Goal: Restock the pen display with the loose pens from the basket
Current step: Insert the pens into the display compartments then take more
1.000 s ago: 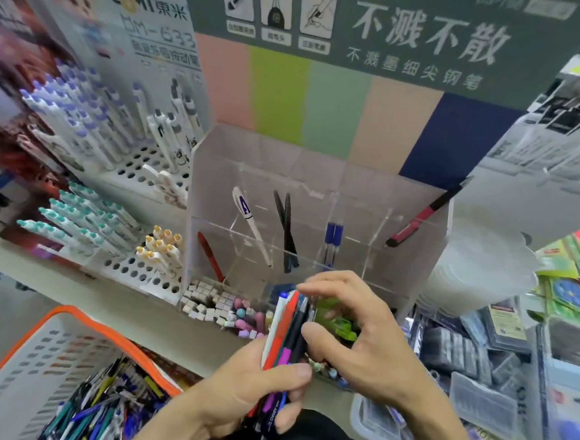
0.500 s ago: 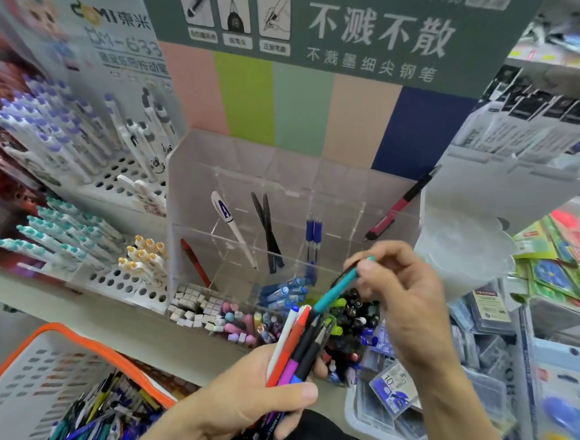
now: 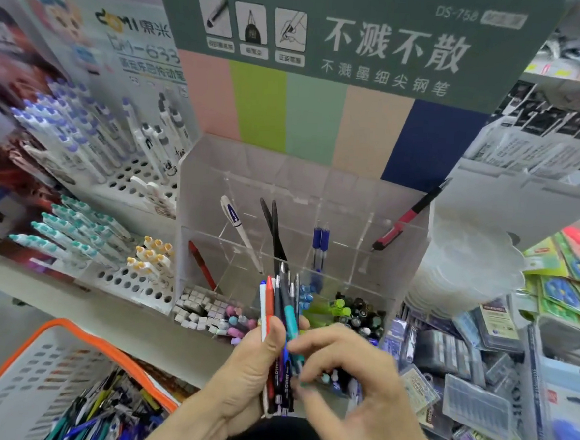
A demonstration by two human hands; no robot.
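Several pens stand upright as one bundle in your left hand, fingers and thumb curled round the lower barrels; white, red, dark and teal barrels fan out above the fist, tips up. Your right hand sits just beside the bundle on its right, fingers bent, forefinger tip touching the teal pen's barrel; whether it actually pinches that pen cannot be told. The bundle is held directly in front of the clear acrylic pen display on the shelf, whose compartments hold a few pens leaning singly. Lower left, the white basket with orange rim holds a heap of loose pens.
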